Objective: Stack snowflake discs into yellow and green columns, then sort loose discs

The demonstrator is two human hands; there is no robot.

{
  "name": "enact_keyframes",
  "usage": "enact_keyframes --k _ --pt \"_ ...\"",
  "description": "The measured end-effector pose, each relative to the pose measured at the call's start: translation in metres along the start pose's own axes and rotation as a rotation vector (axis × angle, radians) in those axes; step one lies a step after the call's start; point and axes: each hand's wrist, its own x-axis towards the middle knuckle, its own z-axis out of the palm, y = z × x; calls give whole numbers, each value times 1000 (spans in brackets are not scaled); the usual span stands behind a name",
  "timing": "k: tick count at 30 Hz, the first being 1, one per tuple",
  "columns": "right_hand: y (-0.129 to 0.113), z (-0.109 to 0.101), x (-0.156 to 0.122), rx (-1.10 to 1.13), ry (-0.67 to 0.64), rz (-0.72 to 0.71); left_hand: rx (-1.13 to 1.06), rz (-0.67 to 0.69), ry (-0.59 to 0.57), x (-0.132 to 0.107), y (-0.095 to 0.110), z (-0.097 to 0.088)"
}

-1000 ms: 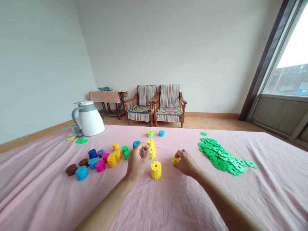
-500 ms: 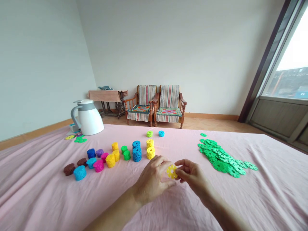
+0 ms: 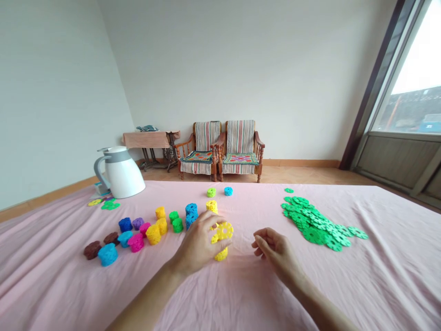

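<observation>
My left hand [image 3: 200, 242] is wrapped round a short yellow stack of flower-shaped discs [image 3: 222, 240] standing on the pink cloth [image 3: 241, 294]; a yellow disc lies on top of it. My right hand [image 3: 275, 250] hovers just right of the stack, fingers loosely curled and apart, holding nothing. Behind my left hand stand a taller yellow stack [image 3: 211, 206] and a blue stack [image 3: 191, 214].
Several small coloured stacks [image 3: 136, 232] run to the left. A heap of green discs [image 3: 317, 223] lies on the right. A white jug [image 3: 119, 172] stands at the back left with loose discs beside it. Two wooden chairs [image 3: 220, 149] stand against the wall.
The right hand brought a yellow disc to the yellow stack and let go; it now sits on top. The left hand moved from the back stacks to grip this stack.
</observation>
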Motion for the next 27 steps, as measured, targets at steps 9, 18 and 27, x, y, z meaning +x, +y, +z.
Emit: enact_keyframes --k 9,18,27 --pt "14 -6 5 -153 29 -8 63 -96 -211 4 -19 -12" --pt "15 -5 5 -198 13 -30 108 -102 -243 2 -19 -8" --pt "14 -4 4 -257 -5 -51 72 -119 -256 2 -23 -6"
